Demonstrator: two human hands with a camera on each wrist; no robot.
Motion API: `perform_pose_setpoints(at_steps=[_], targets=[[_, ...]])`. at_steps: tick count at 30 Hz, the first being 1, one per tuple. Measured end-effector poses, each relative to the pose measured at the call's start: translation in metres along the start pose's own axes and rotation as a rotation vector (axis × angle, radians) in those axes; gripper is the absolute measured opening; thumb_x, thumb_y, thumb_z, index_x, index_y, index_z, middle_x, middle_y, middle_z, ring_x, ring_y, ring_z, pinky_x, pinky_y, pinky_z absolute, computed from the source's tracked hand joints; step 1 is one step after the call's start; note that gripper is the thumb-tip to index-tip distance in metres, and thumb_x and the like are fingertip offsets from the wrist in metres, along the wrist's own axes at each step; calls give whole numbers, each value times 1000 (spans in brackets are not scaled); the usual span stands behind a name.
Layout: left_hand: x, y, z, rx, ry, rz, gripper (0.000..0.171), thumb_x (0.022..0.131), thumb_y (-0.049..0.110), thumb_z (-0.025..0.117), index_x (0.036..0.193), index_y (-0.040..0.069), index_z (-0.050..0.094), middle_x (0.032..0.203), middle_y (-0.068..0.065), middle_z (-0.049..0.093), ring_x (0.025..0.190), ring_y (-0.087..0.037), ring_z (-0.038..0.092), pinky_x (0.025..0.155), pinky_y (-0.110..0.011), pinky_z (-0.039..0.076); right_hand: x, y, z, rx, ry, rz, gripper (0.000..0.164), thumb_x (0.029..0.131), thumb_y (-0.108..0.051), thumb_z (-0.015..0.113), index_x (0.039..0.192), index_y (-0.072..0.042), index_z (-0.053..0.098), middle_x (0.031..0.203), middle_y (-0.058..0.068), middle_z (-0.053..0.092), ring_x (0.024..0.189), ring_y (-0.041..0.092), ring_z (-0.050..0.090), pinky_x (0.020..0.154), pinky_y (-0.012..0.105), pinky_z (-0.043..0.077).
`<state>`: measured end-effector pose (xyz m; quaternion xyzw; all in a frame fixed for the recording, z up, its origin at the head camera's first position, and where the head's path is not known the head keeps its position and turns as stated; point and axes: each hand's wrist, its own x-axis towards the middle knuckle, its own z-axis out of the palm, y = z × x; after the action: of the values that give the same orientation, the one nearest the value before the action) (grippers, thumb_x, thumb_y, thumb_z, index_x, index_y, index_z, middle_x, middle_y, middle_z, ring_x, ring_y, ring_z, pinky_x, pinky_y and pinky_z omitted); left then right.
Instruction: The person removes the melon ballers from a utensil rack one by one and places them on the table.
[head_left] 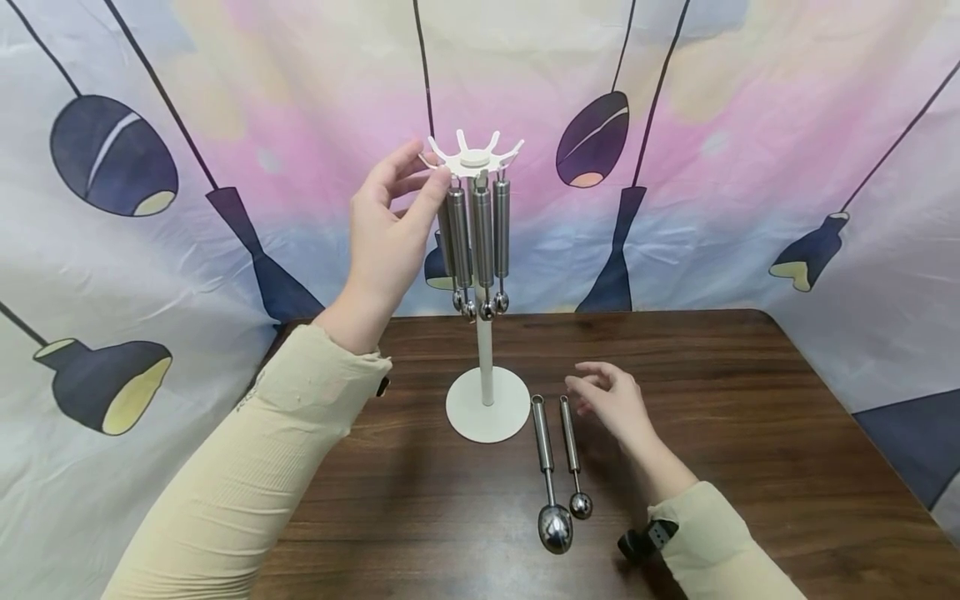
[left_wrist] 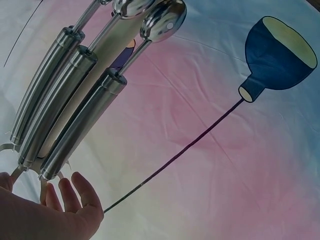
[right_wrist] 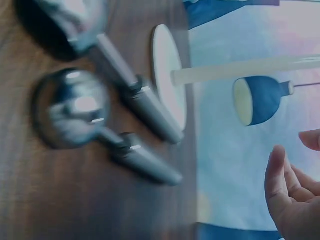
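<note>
A white stand (head_left: 475, 160) with a ring of hooked arms on top stands on the table. Several steel scoops (head_left: 483, 237) with small round bowls hang from it, handles up. My left hand (head_left: 392, 221) is at the left side of the hook ring, thumb and fingertips pinching one of its arms. In the left wrist view the scoop handles (left_wrist: 85, 127) hang beside those fingers. My right hand (head_left: 617, 406), fingers loosely bent and holding nothing, hovers by the handle end of a small scoop (head_left: 581, 505). Left of that lies a larger scoop (head_left: 555, 529).
The stand's round white base (head_left: 468, 417) rests on the dark wooden table (head_left: 697, 358), close to the large scoop's handle end. A patterned cloth (head_left: 300, 125) with lamp drawings hangs behind and at both sides. A black wrist device (head_left: 647, 540) sits by the right sleeve.
</note>
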<state>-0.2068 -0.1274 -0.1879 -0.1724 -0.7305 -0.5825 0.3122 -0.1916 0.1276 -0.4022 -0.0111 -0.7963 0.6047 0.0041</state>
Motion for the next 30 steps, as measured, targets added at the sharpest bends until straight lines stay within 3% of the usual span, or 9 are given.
perform_pose_setpoints(at_steps=[5, 11, 19, 25, 30], targets=[[-1, 0, 0, 11, 6, -4, 47, 96, 21, 65, 138, 2, 55, 125, -10, 66, 110, -17, 62, 93, -27, 51, 0, -23, -2, -16, -20, -76, 42, 94, -24, 67, 129, 0, 60, 107, 19, 73, 74, 5, 69, 74, 22, 58], [-1, 0, 0, 15, 12, -3, 46, 95, 20, 66, 137, 3, 57, 124, -10, 67, 108, -16, 62, 92, -27, 51, 5, -46, 0, -1, -42, -170, 40, 95, -22, 66, 127, 0, 61, 111, 22, 72, 77, 3, 69, 82, 30, 59], [-3, 0, 1, -1, 27, -8, 43, 95, 21, 67, 133, 3, 60, 123, -9, 67, 104, -14, 63, 90, -27, 52, 10, -72, 10, 15, -93, -250, 39, 94, -25, 68, 127, -5, 64, 118, 17, 70, 84, 4, 70, 84, 27, 58], [-4, 1, 3, -1, 46, -12, 41, 94, 21, 68, 131, 3, 62, 122, -9, 68, 102, -15, 63, 88, -27, 52, 15, -96, 14, 16, -81, -336, 36, 93, -22, 69, 124, -4, 66, 117, 15, 71, 88, 7, 70, 83, 25, 57], [-4, 4, 3, -1, 52, -42, 36, 93, 22, 69, 126, 6, 64, 123, -9, 68, 103, -18, 62, 86, -26, 52, 23, -116, 15, -8, -53, -401, 35, 93, -24, 70, 124, -8, 68, 119, 10, 72, 105, 13, 68, 87, 23, 54]])
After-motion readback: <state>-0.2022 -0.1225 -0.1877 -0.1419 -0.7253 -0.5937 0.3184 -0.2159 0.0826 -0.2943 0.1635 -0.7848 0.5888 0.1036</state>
